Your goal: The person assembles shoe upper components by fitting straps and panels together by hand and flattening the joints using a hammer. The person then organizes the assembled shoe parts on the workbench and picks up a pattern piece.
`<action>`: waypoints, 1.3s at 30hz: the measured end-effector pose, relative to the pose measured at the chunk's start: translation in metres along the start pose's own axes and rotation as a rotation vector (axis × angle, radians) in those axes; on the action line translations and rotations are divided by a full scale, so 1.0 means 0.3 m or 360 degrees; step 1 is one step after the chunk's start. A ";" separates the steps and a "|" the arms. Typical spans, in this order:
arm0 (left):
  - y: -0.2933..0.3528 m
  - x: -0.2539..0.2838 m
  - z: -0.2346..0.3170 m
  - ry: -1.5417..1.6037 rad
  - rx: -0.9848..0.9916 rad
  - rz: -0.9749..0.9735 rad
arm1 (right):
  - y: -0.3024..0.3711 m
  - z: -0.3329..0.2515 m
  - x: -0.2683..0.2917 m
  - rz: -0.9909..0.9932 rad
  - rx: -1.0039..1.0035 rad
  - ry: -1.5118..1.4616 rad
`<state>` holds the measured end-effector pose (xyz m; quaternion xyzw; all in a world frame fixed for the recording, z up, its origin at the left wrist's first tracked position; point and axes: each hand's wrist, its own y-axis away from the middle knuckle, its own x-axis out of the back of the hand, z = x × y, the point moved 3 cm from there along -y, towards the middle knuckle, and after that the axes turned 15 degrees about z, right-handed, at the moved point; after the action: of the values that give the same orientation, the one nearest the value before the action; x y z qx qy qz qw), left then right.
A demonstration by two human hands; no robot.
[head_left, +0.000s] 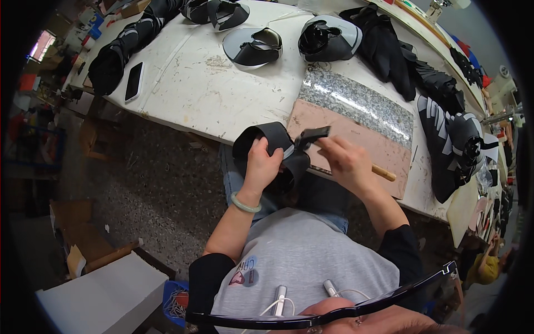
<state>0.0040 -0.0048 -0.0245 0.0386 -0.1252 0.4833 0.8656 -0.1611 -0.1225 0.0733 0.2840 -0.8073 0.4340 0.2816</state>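
Observation:
My left hand (pixel 261 167) is closed on a black shoe upper (pixel 273 134), its thumb and fingers pinching the curved edge. The piece is held over my lap at the table's front edge, its lower part in shadow. In my right hand (pixel 347 164) is a hammer, its dark head (pixel 312 136) at the right side of the upper and its wooden handle (pixel 384 172) sticking out beyond my palm. Whether the head touches the upper I cannot tell. Just beyond my right hand lies a pink board (pixel 356 133) on the table.
A speckled stone slab (pixel 356 92) adjoins the board. Grey-and-black shoe uppers (pixel 253 49) stand farther back on the white table (pixel 194 83). A phone (pixel 134 81) lies left. Stacked black pieces (pixel 439 150) lie right. A box (pixel 105 295) and blue basket (pixel 176 300) are lower left.

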 end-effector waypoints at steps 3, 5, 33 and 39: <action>0.014 0.001 0.003 0.0117 0.0252 -0.0036 | 0.003 -0.001 -0.013 0.0025 0.0003 -0.0024; 0.010 -0.001 0.008 0.0025 0.0038 0.0005 | 0.041 0.022 -0.054 -0.0083 0.0046 0.0086; -0.006 0.034 0.012 0.0109 -0.0175 0.0246 | -0.001 0.146 0.005 0.0376 -0.0492 -0.0283; 0.091 0.077 0.148 0.0599 0.0292 0.0165 | 0.109 0.418 0.176 0.0118 -0.1554 -0.0305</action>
<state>-0.0156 0.0206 0.0228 0.0198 0.0812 0.5351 0.8407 -0.2462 -0.2265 0.0344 0.1286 -0.9481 -0.0129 0.2906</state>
